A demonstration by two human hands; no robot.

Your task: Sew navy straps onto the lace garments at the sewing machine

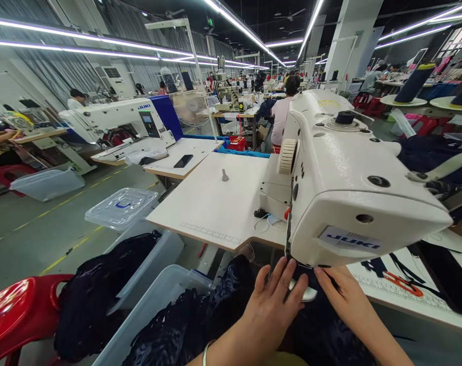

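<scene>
My left hand [274,297] lies flat with fingers stretched out on dark navy fabric [215,310] right under the head of a white Juki sewing machine [345,178]. My right hand [339,292] rests beside it on the same fabric, fingers extended toward the needle area, which the machine head hides. A small white piece [309,294] shows between the two hands. The fabric spills down over my lap to the left.
A clear plastic bin [154,300] and a second bin with a lid [122,206] hold dark fabric at left, by a red stool [17,310]. Orange scissors [404,283] lie on the white table [215,203] at right. Other workers and machines fill the hall behind.
</scene>
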